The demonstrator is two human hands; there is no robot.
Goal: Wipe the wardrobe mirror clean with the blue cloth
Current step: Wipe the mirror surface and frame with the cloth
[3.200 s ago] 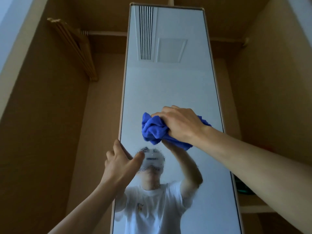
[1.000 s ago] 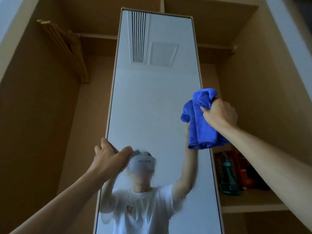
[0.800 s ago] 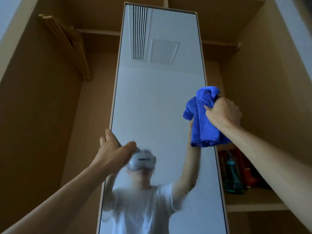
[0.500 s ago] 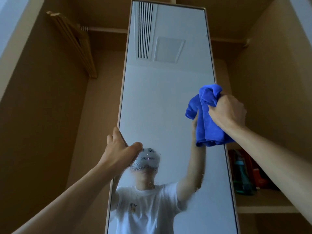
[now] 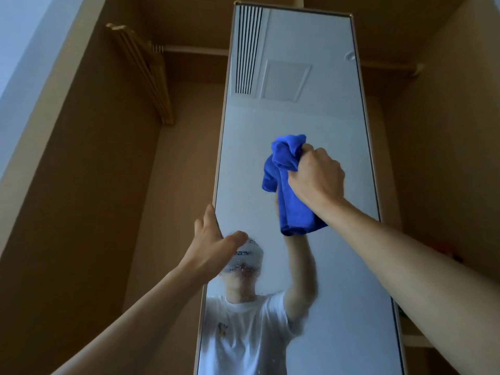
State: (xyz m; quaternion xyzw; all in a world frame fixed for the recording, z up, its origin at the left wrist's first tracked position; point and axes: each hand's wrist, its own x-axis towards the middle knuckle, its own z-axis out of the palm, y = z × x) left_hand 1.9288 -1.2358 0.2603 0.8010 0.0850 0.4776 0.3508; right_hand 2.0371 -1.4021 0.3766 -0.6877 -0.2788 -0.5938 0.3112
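A tall narrow mirror [image 5: 292,117] in a thin pale frame stands in front of me inside the wardrobe. My right hand [image 5: 316,180] grips a bunched blue cloth [image 5: 289,190] against the glass, right of the mirror's middle. My left hand [image 5: 213,247] holds the mirror's left edge lower down, thumb on the glass and fingers behind the frame. A patch of small droplets or smears lies on the glass beside that thumb. The mirror reflects a person in a white T-shirt.
The wardrobe's brown side walls [image 5: 81,212] close in on both sides. Wooden hangers [image 5: 146,74] hang from a rail at the upper left. A shelf [image 5: 414,339] shows behind my right forearm at the lower right.
My right hand has carried the cloth from the mirror's right edge leftwards onto the glass. My left hand has kept its hold on the left edge.
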